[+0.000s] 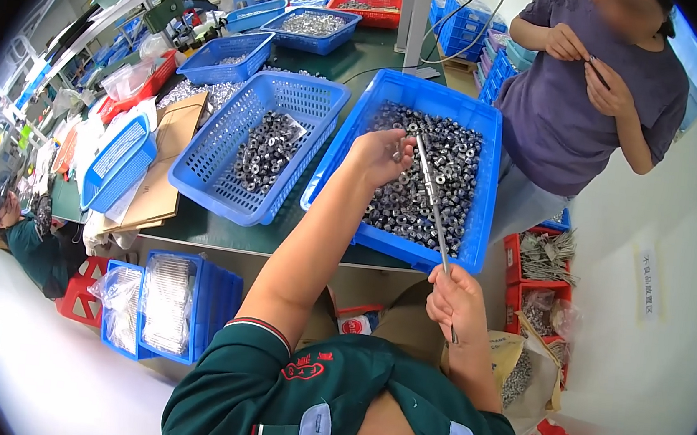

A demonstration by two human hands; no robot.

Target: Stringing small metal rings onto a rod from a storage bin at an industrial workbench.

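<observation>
A large blue bin (484, 205) in front of me holds a heap of small dark and silver ring-shaped metal parts (441, 172). My right hand (458, 302) is closed round the lower part of a slim metal rod (436, 201), which slants up and left over the heap. Close to the rod's upper tip, my left hand (382, 157) is held above the parts with its fingers curled. Something small and metallic shows between those fingers, too small to name. To the left sits a perforated blue basket (195, 157) with more dark ring parts (266, 155).
Flattened cardboard (158, 187) and other blue baskets (228, 59) share the green table (345, 255). A person in purple (581, 114) stands at the right, both hands on a small part. Blue crates (215, 297) sit low left; red bins (517, 255) with metal pieces stand low right.
</observation>
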